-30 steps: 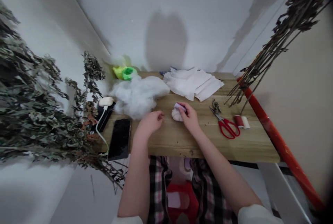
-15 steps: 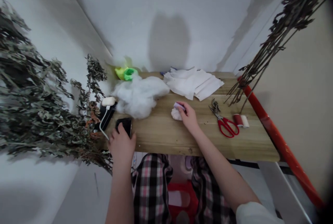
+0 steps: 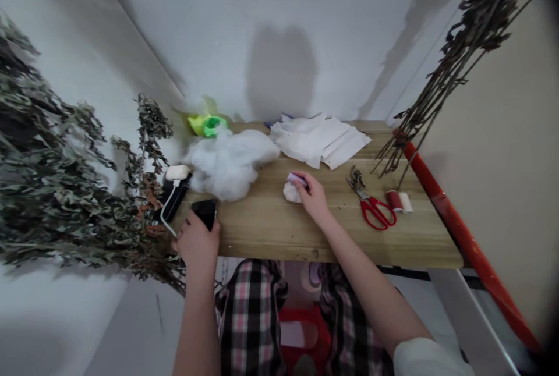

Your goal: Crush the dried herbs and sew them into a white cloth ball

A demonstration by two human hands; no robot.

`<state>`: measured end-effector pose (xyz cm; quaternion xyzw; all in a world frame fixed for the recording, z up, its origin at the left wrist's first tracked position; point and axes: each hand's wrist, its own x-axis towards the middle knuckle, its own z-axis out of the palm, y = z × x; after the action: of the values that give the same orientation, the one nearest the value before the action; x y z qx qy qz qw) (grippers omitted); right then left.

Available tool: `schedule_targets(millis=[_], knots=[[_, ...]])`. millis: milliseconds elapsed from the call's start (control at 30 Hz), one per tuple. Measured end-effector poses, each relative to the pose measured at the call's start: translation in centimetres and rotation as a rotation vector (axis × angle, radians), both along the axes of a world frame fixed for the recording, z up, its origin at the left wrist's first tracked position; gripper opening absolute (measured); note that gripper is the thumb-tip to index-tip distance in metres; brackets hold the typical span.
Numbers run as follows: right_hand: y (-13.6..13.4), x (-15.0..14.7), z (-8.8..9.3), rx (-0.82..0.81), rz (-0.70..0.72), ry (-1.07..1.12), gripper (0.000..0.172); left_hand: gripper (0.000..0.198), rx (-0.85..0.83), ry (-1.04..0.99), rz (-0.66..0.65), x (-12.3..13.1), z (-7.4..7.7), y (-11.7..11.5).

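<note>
Stuffing (image 3: 229, 166) and scissors (image 3: 378, 213) flank the right hand (image 3: 312, 197).

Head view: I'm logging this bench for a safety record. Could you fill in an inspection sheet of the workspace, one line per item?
Surface: wooden table, a few small specks on it.
Work things: white bundle with lilac piece against it; white stuffing; white sheets; red-handled scissors; red spool beside white spool.
Clutter: dried scrap beside the scissor blades; yellow-green bag at the back.
Hands: right hand holds the lilac piece; left hand lies over black phone, grip unclear.
Cables: white cable runs from white block toward the left hand; far end hidden.
Surroundings: dried plants at left, dried stems at right.
</note>
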<state>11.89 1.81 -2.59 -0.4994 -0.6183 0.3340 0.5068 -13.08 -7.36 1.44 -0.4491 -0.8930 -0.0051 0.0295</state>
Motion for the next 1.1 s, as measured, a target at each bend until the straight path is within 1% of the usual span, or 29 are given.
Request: schedule_targets(millis=[100,200,400,600,700,1100], knots=[[0.03,-0.01,-0.13,0.002,0.0,0.002,0.029,0.071,-0.024,-0.018,-0.004,-0.41,0.03,0.17],[0.03,-0.04,-0.15,0.008,-0.002,0.0,0.029,0.076,-0.011,-0.018,-0.013,-0.63,-0.03,0.11],[0.01,-0.02,-0.07,0.006,0.002,-0.008,0.03,0.072,0.008,-0.025,0.007,-0.36,0.07,-0.08],[0.13,-0.03,-0.13,0.003,0.005,0.005,0.03,0.076,0.016,-0.051,0.03,-0.28,0.21,0.01],[0.1,-0.04,-0.07,0.0,0.006,0.0,0.03,0.074,0.023,-0.045,0.029,-0.31,0.18,0.04],[0.06,-0.05,0.02,0.002,0.007,-0.004,0.029,0.077,0.111,-0.033,0.029,-0.07,-0.61,0.36]])
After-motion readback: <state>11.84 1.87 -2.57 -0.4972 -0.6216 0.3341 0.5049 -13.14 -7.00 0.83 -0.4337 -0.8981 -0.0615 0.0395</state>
